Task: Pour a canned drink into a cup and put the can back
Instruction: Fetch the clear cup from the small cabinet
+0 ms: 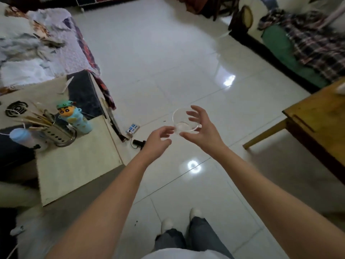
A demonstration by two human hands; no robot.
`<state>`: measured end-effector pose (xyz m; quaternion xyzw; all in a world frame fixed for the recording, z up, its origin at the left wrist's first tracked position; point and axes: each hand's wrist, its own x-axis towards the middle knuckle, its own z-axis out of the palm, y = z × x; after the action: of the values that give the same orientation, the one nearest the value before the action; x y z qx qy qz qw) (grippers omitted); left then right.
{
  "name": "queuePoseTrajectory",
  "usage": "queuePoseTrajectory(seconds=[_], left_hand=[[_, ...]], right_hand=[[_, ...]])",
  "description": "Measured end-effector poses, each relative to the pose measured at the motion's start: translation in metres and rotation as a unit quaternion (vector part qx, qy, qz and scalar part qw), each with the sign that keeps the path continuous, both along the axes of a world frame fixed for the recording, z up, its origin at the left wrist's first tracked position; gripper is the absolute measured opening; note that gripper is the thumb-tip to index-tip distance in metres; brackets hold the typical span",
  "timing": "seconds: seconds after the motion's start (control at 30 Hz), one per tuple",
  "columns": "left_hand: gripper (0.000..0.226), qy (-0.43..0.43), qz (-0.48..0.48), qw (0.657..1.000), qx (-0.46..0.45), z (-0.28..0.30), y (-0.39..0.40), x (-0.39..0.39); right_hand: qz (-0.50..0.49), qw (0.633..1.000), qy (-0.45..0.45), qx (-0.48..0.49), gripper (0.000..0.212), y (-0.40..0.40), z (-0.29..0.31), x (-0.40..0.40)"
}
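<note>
The person stands holding a clear empty cup (185, 120) in mid-air, right hand (200, 128) curled round it, left hand (158, 140) loosely curled and just touching; no can visible, so fetching it seems next.

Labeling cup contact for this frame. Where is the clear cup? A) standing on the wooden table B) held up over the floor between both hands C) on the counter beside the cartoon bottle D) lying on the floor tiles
B: the clear cup is up in the air over the tiled floor, with the right hand curled around its far side and the left hand touching its near edge.
</note>
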<state>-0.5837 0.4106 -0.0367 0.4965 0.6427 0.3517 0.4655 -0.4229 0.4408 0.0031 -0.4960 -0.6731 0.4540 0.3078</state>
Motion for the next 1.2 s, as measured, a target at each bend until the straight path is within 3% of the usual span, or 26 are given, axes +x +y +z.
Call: queuePoseTrajectory(seconds=[0.23,0.5,0.83,1.2], left_hand=[[0.042,-0.012,-0.146,0.989,-0.006,-0.003,-0.002,0.095],[0.042,-0.011,-0.306,0.952,-0.008,-0.001,-0.04,0.231],[0.043,0.01,-0.453,0.891,-0.004,0.003,-0.139,0.389],[0.041,0.032,-0.604,0.797,0.006,0.002,-0.238,0.531]], right_hand=[[-0.13,0.991,-0.012,-0.011,0.08,-0.046,0.002,0.098],[-0.29,0.957,-0.022,-0.018,0.08,-0.133,0.005,0.222],[-0.445,0.895,-0.025,-0.034,0.081,-0.274,0.001,0.352],[-0.586,0.809,0.011,-0.039,0.081,-0.412,-0.003,0.452]])
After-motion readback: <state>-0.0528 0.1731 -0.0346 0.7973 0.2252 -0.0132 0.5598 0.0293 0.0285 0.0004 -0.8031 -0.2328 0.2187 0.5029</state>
